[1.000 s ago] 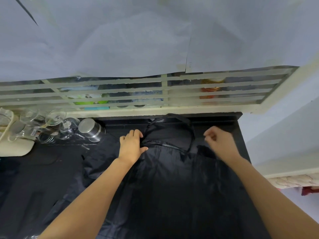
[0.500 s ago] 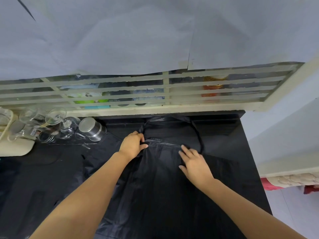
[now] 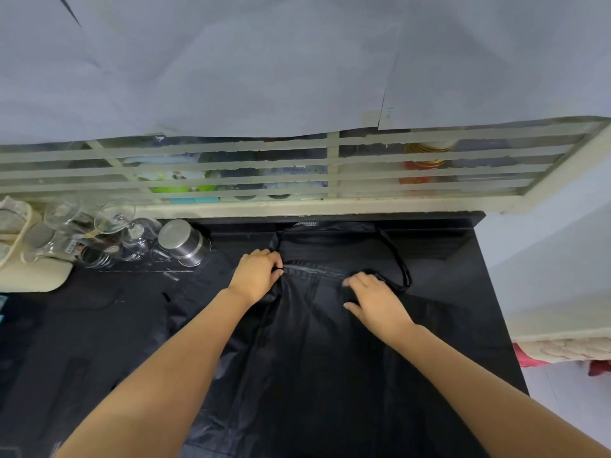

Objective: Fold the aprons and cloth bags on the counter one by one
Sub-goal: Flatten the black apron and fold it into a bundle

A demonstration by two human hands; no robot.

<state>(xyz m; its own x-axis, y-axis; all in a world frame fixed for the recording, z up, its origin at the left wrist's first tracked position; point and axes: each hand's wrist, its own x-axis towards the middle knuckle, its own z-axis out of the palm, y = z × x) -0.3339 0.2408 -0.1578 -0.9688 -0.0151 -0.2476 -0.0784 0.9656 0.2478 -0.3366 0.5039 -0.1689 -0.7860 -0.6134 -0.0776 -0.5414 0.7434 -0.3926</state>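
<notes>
Now: the apron (image 3: 297,358) lies spread flat on the bench (image 3: 463,276), black on black. Its skirt end is nearest us, between our forearms, and its long axis runs straight away from us toward the window.

Further out, both hands sit at the bib's top edge, about equally near it. Left hand (image 3: 256,276) pinches the bib's left corner, fingers curled. Right hand (image 3: 373,299) is curled over a bunch of dark fabric on the bib's right side; we cannot tell whether the strap is in that grip.

Beyond the hands the neck loop (image 3: 396,259) lies slack, bulging right.

Judgement: the loop likely needs tucking in before any lengthwise fold.
</notes>
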